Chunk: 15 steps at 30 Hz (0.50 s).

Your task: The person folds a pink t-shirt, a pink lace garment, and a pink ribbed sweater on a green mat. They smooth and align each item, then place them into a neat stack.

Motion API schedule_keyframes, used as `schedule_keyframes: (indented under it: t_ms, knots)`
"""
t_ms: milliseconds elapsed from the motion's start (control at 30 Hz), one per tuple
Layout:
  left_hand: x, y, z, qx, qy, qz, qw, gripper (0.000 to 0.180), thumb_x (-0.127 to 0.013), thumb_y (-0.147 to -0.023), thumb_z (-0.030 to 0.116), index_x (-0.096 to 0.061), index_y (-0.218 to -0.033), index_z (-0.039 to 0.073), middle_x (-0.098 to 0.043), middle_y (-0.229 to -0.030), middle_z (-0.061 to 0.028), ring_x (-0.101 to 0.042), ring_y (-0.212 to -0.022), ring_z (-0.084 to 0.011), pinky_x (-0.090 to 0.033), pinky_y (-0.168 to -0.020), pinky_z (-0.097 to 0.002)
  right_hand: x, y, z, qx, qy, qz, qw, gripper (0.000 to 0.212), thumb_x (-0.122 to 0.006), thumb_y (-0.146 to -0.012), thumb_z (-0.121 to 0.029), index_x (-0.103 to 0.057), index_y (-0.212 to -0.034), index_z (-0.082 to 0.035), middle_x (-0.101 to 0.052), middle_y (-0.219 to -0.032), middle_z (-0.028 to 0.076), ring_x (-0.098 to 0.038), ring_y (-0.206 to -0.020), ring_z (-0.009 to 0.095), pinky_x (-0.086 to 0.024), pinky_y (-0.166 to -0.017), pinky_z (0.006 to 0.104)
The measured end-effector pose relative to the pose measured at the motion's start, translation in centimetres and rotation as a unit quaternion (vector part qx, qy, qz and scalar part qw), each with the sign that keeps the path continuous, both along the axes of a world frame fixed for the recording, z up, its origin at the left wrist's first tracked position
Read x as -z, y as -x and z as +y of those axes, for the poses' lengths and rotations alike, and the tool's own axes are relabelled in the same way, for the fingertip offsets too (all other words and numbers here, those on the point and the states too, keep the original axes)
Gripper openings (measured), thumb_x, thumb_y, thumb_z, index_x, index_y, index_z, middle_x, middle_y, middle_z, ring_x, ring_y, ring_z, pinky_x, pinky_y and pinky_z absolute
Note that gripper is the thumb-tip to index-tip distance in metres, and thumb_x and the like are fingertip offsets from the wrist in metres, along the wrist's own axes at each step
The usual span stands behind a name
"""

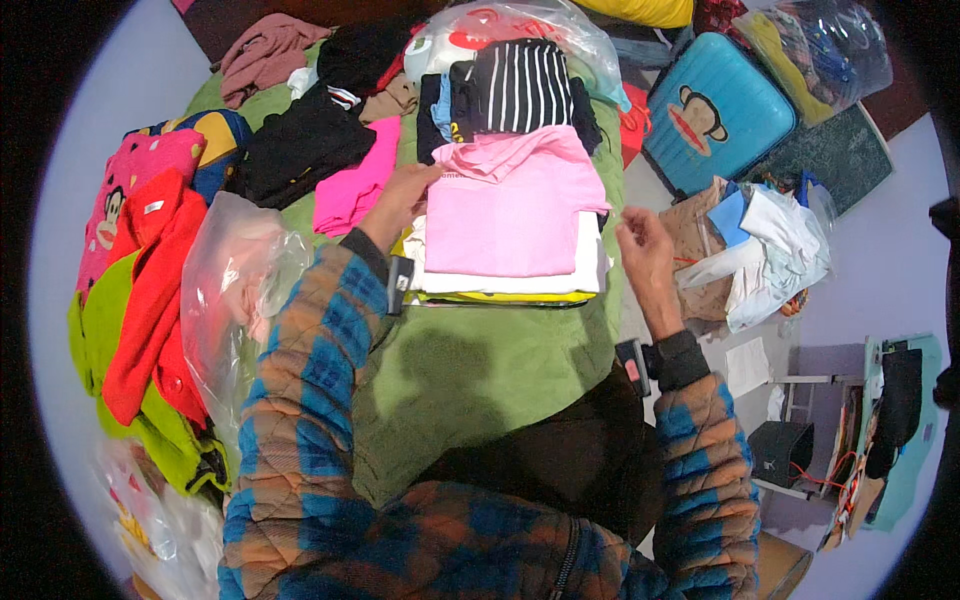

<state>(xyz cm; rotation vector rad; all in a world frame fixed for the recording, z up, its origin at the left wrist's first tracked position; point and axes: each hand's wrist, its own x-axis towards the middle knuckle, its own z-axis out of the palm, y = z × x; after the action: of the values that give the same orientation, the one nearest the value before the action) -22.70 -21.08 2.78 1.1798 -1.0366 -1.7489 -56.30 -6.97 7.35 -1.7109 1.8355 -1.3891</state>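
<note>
A light pink short-sleeved shirt [515,225] with a hood-like bunch of cloth at its top lies spread on a folded white garment [590,272]. Beneath that, a yellow folded piece [500,297] shows along the near edge of the pile. At the shirt's upper left side, my left hand [402,200] pinches the cloth edge with its fingertips. My right hand [648,248] hovers just off the right sleeve, fingers curled together and apart from the cloth; I see nothing in them.
The pile rests on a green bed cover [480,370]. Behind it sit a black-and-white striped folded garment [525,88] and a clear plastic bag [590,45]. Black clothes [300,150], a hot pink piece [360,185] and a red garment [155,290] lie left. A blue suitcase [720,115] stands right.
</note>
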Motion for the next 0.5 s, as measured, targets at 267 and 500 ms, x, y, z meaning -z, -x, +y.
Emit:
schedule_keyframes:
  t_ms: [267,500]
  knots:
    - [-4.3,-0.7,6.7,-0.119,0.321,-0.334,0.878,0.029,-0.067,-0.079,0.019,-0.054,-0.098,0.001,-0.059,-0.096,-0.0114,-0.058,-0.085,-0.0222,-0.048,-0.068,-0.037,-1.6,-5.1,4.0,-0.175,0.054,0.221,0.958,0.035,-0.064,-0.07,-0.001,-0.055,-0.104,-0.003,-0.056,-0.104,0.013,-0.057,-0.087,0.029,-0.048,-0.076,0.0366]
    - [-5.2,-0.1,12.4,0.16,0.558,-0.419,0.698,0.038,-0.071,-0.07,0.018,-0.055,-0.102,0.005,-0.055,-0.107,-0.0133,-0.052,-0.1,-0.0311,-0.043,-0.084,-0.0411,-1.1,-6.2,3.0,-0.176,0.045,0.269,0.946,0.025,-0.062,-0.071,0.0,-0.057,-0.096,-0.005,-0.056,-0.103,0.012,-0.058,-0.089,0.031,-0.048,-0.073,0.0408]
